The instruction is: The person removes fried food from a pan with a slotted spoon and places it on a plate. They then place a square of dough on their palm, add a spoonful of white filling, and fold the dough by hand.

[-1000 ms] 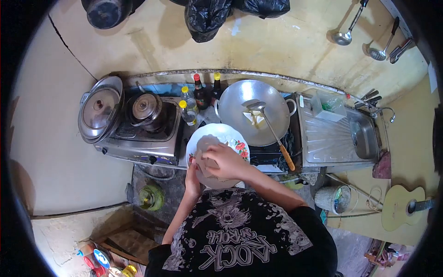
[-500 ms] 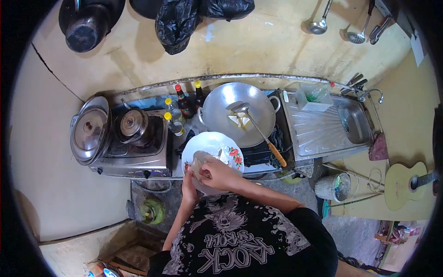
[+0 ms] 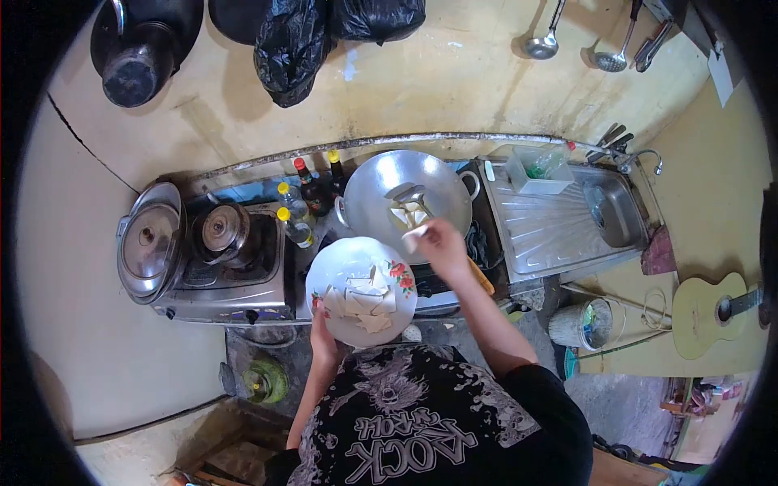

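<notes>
Head view: the wok [image 3: 448, 190], mid-frame, is round, smooth, bright metal; probably rigid and weighty, best taken by both side loops. Below and left of it, the plate [image 3: 348, 252] is white, glossy, wavy-rimmed and flower-printed, likely stiff, slippery and breakable. Your left hand [image 3: 324, 342] grips its left rim, a sound hold. The spatula [image 3: 411, 193], metal with a wooden handle, rests in the wok. Thin, pale, pointed pieces [image 3: 369, 303] lie heaped on the plate; similar ones sit in the wok near the spatula's head. Your right hand [image 3: 447, 253] has its fingers closed on one piece [image 3: 414, 236] above the wok's lower part. It looks light, soft and easily torn; pinch an edge gently.
</notes>
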Available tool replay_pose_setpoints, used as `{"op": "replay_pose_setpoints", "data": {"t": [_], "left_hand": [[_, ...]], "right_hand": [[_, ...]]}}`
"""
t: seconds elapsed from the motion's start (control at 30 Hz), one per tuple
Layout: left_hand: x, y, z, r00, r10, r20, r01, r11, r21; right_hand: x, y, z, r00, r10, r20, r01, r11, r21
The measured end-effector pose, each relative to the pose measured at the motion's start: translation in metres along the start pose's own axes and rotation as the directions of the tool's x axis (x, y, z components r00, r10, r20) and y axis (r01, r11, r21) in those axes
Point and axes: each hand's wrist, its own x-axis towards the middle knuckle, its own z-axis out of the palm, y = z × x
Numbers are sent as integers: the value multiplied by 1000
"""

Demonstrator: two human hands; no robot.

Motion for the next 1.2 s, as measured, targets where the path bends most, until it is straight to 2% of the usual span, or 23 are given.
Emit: {"op": "replay_pose_setpoints", "data": {"t": [0.07,0.13,0.23,0.33,0.37,0.47,0.5,0.6,0.7,0.8,0.9,1.0,1.07,1.1,1.2], "left_hand": [[-1,-2,-9,1000,7,-25,-7,1000,-1],[-3,-2,-14,998,1,-69,-1,1000,-1],[-8,-3,-17,992,80,-97,-80,997,6],[-15,2,-16,991,94,-96,-95,995,-2],[-16,3,-18,990,82,-110,-84,996,-9],[-20,6,-21,986,73,-153,-76,997,-11],[-21,9,-16,982,90,-165,-92,996,0],[-21,14,-18,983,122,-139,-118,992,34],[-20,18,-21,988,103,-112,-99,994,38],[-18,22,-28,993,80,-91,-76,996,43],[-16,23,-36,997,41,-62,-39,999,31],[1,3,-78,996,24,-90,-16,995,98],[3,-5,-83,985,-5,-171,26,992,124],[-20,13,-47,999,-36,-39,38,998,48],[-59,10,-33,997,-51,-60,51,999,4]], "right_hand": [[24,30,-22,972,-40,-230,-14,973,-231],[44,52,-40,959,-81,-270,-61,877,-477],[70,87,-51,980,90,-179,-186,737,-649],[90,107,-52,982,109,-157,-191,609,-770],[98,111,-53,973,123,-197,-232,594,-770],[102,93,-58,946,-26,-322,-208,712,-670],[96,81,-61,937,-105,-334,-140,763,-631],[73,52,-79,900,-181,-396,-51,859,-510],[34,29,-100,840,-129,-526,-128,896,-425],[-13,43,-120,874,-138,-465,-197,775,-600],[-62,51,-121,937,-109,-331,-184,651,-737],[-101,49,-104,878,-207,-431,-219,626,-748],[-122,36,-89,856,-238,-460,-196,674,-712],[-134,31,-81,850,-245,-466,-182,694,-697],[-173,23,-52,911,-138,-387,-88,855,-511]]}}
